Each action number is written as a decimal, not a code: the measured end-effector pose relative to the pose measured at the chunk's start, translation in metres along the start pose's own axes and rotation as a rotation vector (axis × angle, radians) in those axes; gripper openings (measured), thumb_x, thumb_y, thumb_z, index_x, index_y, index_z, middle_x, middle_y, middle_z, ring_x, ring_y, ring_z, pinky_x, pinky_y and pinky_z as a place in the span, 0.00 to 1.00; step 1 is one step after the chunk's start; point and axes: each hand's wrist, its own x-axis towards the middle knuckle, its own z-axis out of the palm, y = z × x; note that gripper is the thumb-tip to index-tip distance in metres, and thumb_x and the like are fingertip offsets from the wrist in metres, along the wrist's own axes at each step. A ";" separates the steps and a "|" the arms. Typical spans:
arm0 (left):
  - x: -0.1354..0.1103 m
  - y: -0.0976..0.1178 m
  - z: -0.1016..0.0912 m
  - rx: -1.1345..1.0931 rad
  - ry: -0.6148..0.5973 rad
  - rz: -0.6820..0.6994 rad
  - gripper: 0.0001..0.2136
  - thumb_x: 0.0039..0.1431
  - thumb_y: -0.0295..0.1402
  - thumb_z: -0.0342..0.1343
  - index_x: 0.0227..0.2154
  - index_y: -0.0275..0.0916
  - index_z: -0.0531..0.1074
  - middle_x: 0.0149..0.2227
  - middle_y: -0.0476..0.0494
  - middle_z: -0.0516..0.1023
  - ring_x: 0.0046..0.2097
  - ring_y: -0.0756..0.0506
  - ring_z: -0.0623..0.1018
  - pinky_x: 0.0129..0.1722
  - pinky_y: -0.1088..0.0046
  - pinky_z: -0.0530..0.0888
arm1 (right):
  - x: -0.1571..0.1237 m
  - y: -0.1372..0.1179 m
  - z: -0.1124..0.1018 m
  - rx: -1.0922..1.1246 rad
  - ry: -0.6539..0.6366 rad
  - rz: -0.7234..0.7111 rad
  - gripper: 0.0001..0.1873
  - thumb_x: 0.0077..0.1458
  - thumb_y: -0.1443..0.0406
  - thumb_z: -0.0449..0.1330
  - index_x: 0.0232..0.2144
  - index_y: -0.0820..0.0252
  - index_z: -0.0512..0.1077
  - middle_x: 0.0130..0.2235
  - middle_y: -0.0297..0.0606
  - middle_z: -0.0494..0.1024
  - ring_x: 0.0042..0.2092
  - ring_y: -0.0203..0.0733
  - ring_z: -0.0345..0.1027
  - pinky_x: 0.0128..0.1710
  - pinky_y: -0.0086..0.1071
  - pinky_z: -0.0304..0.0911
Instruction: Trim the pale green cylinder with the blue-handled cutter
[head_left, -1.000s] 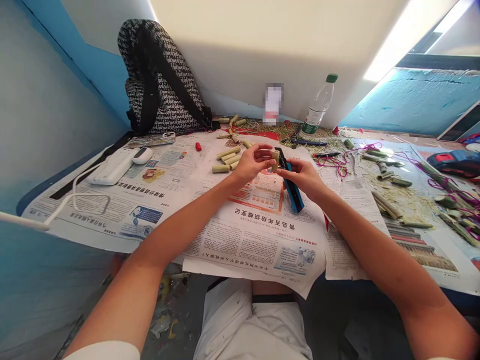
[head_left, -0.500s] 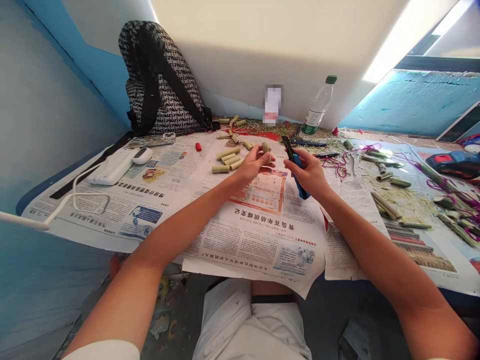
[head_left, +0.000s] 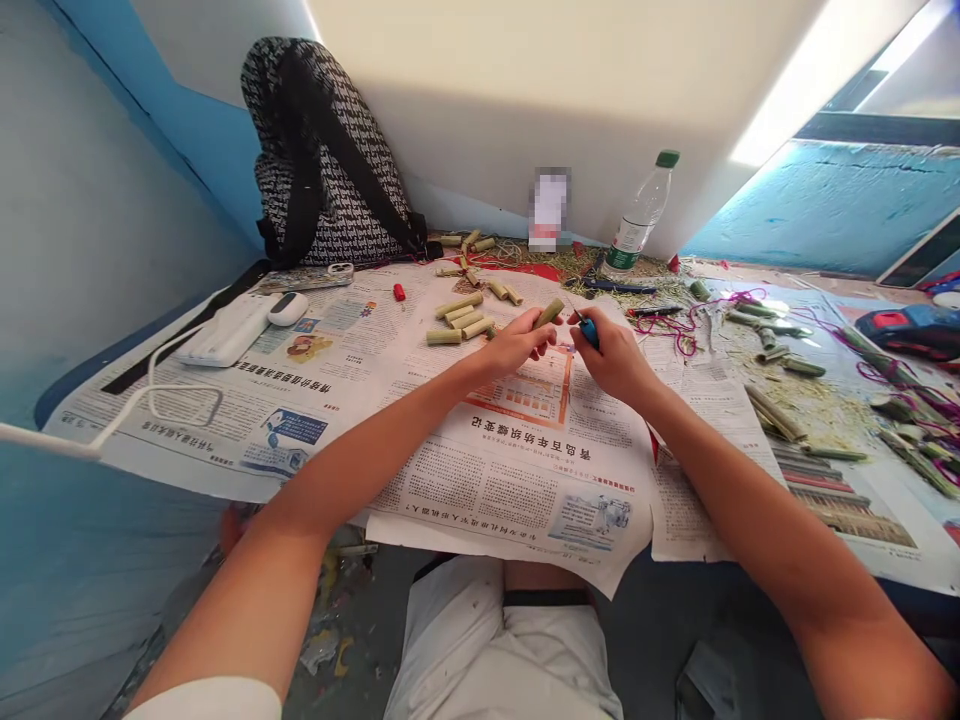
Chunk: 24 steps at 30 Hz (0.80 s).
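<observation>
The left hand (head_left: 519,342) is partly curled, thumb and fingers closed round a short, greenish stem piece (head_left: 550,312), which tilts up and to the right above the newspaper (head_left: 517,470). Just beside it, the right hand (head_left: 616,352) is closed in a grip on a blue-handled cutter (head_left: 589,332); its thin, dark tip points toward the stem piece, and whether the two touch cannot be told.

Near the left hand, on its far left side, several more cut pieces (head_left: 463,309) lie loosely side by side on the newspaper. Farther left are a small red object (head_left: 399,292), a rounded white case (head_left: 287,309) and a flat white device (head_left: 225,338), with a white cable (head_left: 45,440) close by. The newspaper covers most of the blue-edged counter (head_left: 48,402).

Toward the back, a black-and-white patterned backpack (head_left: 337,170) leans against the wall on the left. A blurred-out upright item (head_left: 550,205) and a clear bottle (head_left: 637,225) with a green cap stand behind the hands, among scattered shavings (head_left: 574,268). To the right are tangled purple string (head_left: 686,335), longer stalks (head_left: 774,412) and a blue-and-red tool (head_left: 904,325).
</observation>
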 end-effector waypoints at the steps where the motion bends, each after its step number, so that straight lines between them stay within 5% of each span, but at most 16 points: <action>1: -0.001 -0.001 0.002 0.029 -0.006 0.015 0.03 0.70 0.30 0.55 0.43 0.41 0.72 0.33 0.49 0.71 0.31 0.50 0.69 0.35 0.68 0.70 | -0.001 0.000 0.001 -0.016 -0.014 -0.003 0.14 0.65 0.58 0.54 0.48 0.54 0.72 0.38 0.43 0.81 0.38 0.51 0.73 0.44 0.43 0.66; 9: -0.006 -0.008 0.004 0.277 0.035 0.072 0.03 0.66 0.32 0.58 0.41 0.42 0.70 0.38 0.47 0.76 0.43 0.43 0.75 0.51 0.61 0.74 | 0.000 0.005 0.004 -0.115 -0.061 -0.043 0.07 0.56 0.59 0.60 0.33 0.56 0.72 0.37 0.45 0.78 0.39 0.49 0.70 0.42 0.40 0.61; 13: -0.006 -0.010 0.001 0.330 0.036 0.074 0.09 0.63 0.35 0.62 0.43 0.42 0.71 0.46 0.42 0.80 0.52 0.37 0.77 0.58 0.55 0.74 | -0.001 0.003 0.002 -0.123 -0.121 -0.026 0.18 0.58 0.52 0.62 0.25 0.54 0.65 0.30 0.39 0.74 0.33 0.43 0.63 0.36 0.38 0.55; 18: -0.005 -0.010 0.003 0.355 0.007 0.093 0.11 0.63 0.36 0.61 0.45 0.42 0.70 0.46 0.42 0.79 0.52 0.37 0.77 0.58 0.55 0.73 | -0.003 -0.001 0.001 -0.042 -0.155 0.048 0.13 0.56 0.53 0.63 0.30 0.55 0.71 0.28 0.35 0.73 0.31 0.41 0.61 0.34 0.36 0.52; 24: -0.010 -0.001 0.008 0.293 -0.029 0.096 0.15 0.65 0.45 0.62 0.44 0.42 0.66 0.40 0.46 0.73 0.44 0.43 0.73 0.47 0.62 0.71 | -0.001 -0.002 0.001 0.085 -0.195 0.077 0.15 0.56 0.52 0.62 0.34 0.58 0.76 0.30 0.35 0.76 0.34 0.41 0.65 0.35 0.35 0.57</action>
